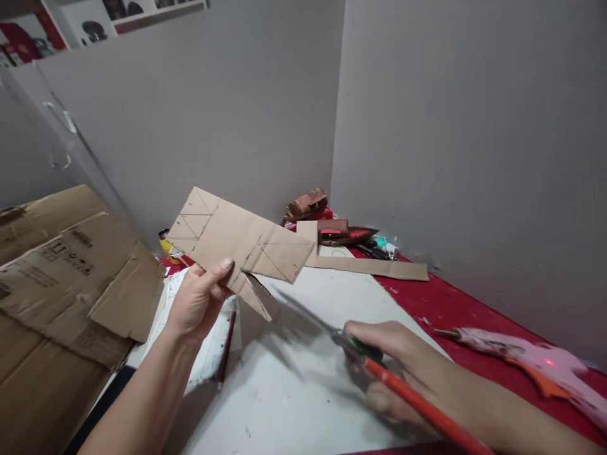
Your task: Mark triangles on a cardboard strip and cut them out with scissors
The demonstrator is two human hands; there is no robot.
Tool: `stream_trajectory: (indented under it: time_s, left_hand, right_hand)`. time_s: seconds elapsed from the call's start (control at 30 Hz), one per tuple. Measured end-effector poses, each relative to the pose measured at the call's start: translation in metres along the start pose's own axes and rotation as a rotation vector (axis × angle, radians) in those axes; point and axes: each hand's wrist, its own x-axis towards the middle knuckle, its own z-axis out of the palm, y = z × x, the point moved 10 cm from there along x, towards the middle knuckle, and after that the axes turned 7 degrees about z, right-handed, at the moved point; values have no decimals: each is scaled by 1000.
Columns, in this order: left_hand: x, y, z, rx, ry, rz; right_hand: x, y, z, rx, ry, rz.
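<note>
My left hand [202, 297] pinches the lower edge of a cut piece of cardboard [227, 237], thumb on its face. Pencil lines and triangles mark both ends of the piece. A narrow flap [256, 300] hangs at its lower side, split from the right end by a cut. In my right hand [398, 373] is a pair of shears [339, 338] with a red handle and some green near the pivot. Their blades point up and left, slightly blurred, just right of the flap and apart from it. A dark red pencil [227, 347] lies below the cardboard.
A large flattened cardboard box [71, 272] leans at left. On the red tabletop [427, 303] lie a white sheet [303, 392], a cardboard strip [370, 268] and a pink glue gun [521, 360] with a lit red light. Brown leather-like items [308, 205] sit by the grey wall.
</note>
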Motion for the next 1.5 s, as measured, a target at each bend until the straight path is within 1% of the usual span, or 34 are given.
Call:
stream_trajectory:
  time_s: [0.07,0.1,0.2,0.37,0.5,0.67,0.8,0.9,0.97,1.13,1.3,1.5]
  left_hand:
    - [1,7,-4,-46,27,-1]
    - [1,10,-5,-70,40,-3]
    - [0,12,-5,-113,47,-19]
    - [-4,4,3,-73,-21,-36]
    - [-7,-4,7,-55,-43,-56]
    - [-10,-6,10,0,-67,-63]
    - [-12,-10,14,31,-86,-64]
    - [-14,-14,20,35,-122,-86]
    - [-15,-14,21,39,-126,-92]
    - [-12,-10,13,49,-68,-56]
    - [-10,-6,5,72,-24,-17]
    - [-11,-2,2,174,-21,24]
  right_hand:
    - [2,-2,11,-112,-92,14]
    - [4,-1,12,-156,-102,29]
    - [11,5,4,-290,-29,86]
    - [12,8,0,-415,20,95]
    - [10,8,-1,-443,30,109]
    - [11,9,-4,-463,41,143]
    - [12,11,-1,-436,22,131]
    - [12,12,1,-370,-5,133]
    - [12,12,2,-315,-33,137]
    - [9,9,4,-256,-72,120]
    - [6,14,6,-254,-107,142]
    - [5,13,15,-140,-190,141]
